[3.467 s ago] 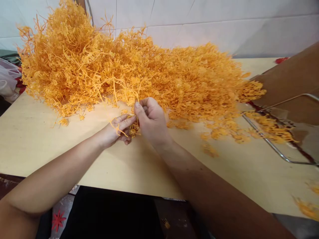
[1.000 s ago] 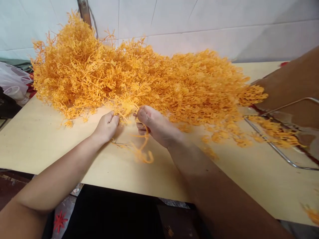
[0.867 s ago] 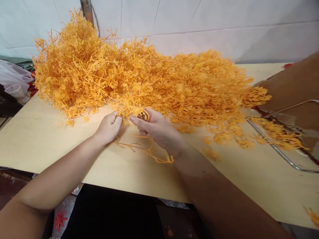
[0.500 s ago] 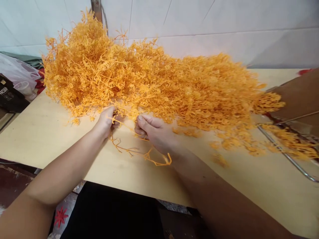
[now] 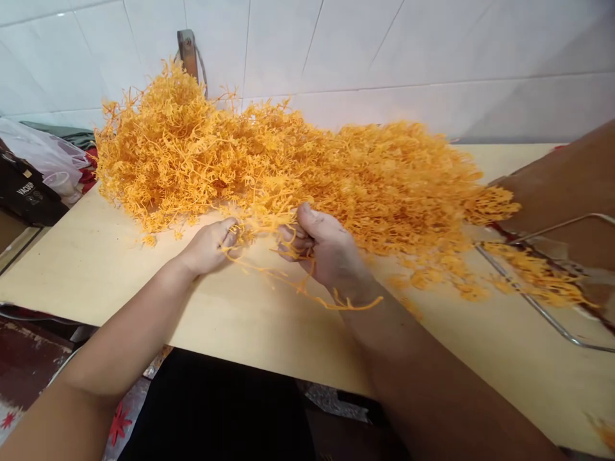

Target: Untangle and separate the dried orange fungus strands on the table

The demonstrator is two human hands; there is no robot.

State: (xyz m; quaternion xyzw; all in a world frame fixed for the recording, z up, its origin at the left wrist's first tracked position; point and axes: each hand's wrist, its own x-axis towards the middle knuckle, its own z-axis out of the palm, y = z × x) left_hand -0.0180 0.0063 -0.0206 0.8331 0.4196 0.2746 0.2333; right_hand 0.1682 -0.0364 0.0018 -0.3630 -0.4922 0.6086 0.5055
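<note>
A big heap of orange plastic sprigs point(image 5: 269, 166) covers the back of a pale wooden table point(image 5: 86, 269). At the heap's near edge, my left hand point(image 5: 207, 246) is closed on thin orange strands. My right hand point(image 5: 327, 248) is a fist gripping an orange branched sprig point(image 5: 307, 288) that trails down over the table below my wrist. The two hands are a short gap apart, with strands stretched between them.
A metal wire frame point(image 5: 542, 307) with orange pieces on it lies at the right, beside a brown surface point(image 5: 567, 186). A clear plastic bag point(image 5: 48, 160) and a dark box point(image 5: 24, 195) sit at the far left. White tiled wall runs behind the table.
My right hand has closed into a fist and pulled the sprig out of the heap, toward the right. My left hand stays at the heap's edge. The camera has tilted down slightly.
</note>
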